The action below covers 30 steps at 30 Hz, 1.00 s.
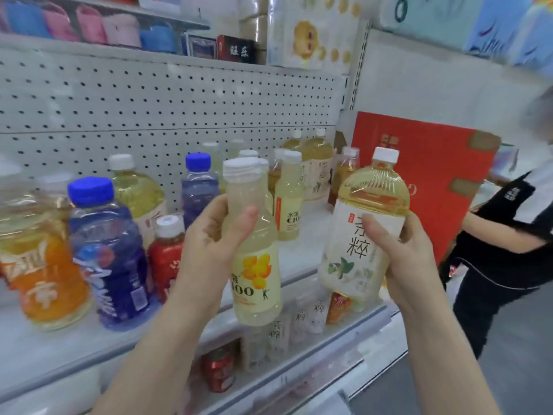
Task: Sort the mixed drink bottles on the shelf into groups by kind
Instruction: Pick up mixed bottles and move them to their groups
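Note:
My left hand point(209, 235) grips a pale lemon C100 bottle point(256, 265) with a white cap, held above the shelf's front edge. My right hand point(398, 253) grips a fat tea bottle point(359, 235) with a white label and golden liquid, tilted slightly left. On the white shelf point(59, 348) stand an orange-label bottle point(45, 265), two blue bottles point(110, 259) point(199, 190), a small red bottle point(166, 253), another tea bottle point(137, 196), and further back more C100 bottles point(288, 202) and tea bottles point(317, 166).
A pegboard back wall point(149, 100) closes the shelf. A red carton point(425, 175) stands at the shelf's right end. A person in dark clothes point(508, 250) stands to the right. The lower shelf holds more bottles and red cans point(220, 369). An upper shelf carries slippers point(89, 22).

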Each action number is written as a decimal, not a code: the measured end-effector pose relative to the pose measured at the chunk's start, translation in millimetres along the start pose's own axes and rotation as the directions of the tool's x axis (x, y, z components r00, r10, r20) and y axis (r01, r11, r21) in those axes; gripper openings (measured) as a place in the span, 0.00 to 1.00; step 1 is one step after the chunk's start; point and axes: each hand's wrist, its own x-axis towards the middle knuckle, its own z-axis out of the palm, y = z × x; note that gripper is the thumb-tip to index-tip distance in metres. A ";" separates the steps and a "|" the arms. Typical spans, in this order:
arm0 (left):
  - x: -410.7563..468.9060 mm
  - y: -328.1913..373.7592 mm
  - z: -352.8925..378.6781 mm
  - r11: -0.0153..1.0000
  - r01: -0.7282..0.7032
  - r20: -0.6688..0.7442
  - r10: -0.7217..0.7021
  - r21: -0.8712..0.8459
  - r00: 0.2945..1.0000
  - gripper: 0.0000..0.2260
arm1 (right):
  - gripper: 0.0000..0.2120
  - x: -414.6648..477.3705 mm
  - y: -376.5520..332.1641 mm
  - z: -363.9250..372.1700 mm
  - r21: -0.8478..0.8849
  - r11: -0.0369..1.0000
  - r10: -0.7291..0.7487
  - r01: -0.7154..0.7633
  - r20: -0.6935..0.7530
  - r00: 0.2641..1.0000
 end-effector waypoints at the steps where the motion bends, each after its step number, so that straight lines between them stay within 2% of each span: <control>1: 7.0 -5.2 8.8 1.000 -0.011 -0.022 0.011 -0.003 1.000 0.13 | 0.32 14.5 -0.8 -10.6 -0.003 1.000 -0.003 0.003 -0.013 1.000; 7: 40.6 -32.9 45.1 1.000 -0.027 -0.091 0.029 0.016 0.995 0.14 | 0.26 90.1 9.8 -40.1 -0.071 0.995 -0.079 0.076 -0.039 0.996; 15: 72.4 -52.6 56.6 0.997 -0.047 -0.109 0.053 0.062 0.993 0.17 | 0.34 161.2 75.8 5.4 -0.155 0.986 -0.051 0.055 0.030 0.998; 20: 82.5 -57.5 48.1 0.996 -0.056 -0.074 0.061 0.067 0.995 0.18 | 0.33 188.0 106.7 27.1 -0.214 0.973 -0.074 0.083 0.052 0.996; 23: 87.0 -61.7 45.3 0.994 -0.056 -0.071 0.063 0.091 0.995 0.14 | 0.33 199.4 116.6 41.1 -0.364 0.913 -0.149 0.182 0.116 0.982; 26: 91.5 -65.2 46.8 0.993 -0.065 -0.090 0.074 0.102 0.993 0.13 | 0.41 214.9 121.7 53.2 -0.585 0.781 -0.179 0.221 0.130 0.975; 28: 91.6 -68.4 49.6 0.991 -0.074 -0.108 0.086 0.115 0.990 0.15 | 0.43 223.8 125.3 59.4 -0.686 0.681 -0.237 0.257 0.126 0.963; 30: 91.0 -72.9 53.9 0.988 -0.077 -0.135 0.095 0.135 0.986 0.18 | 0.43 232.6 128.0 64.3 -0.718 0.641 -0.248 0.271 0.141 0.958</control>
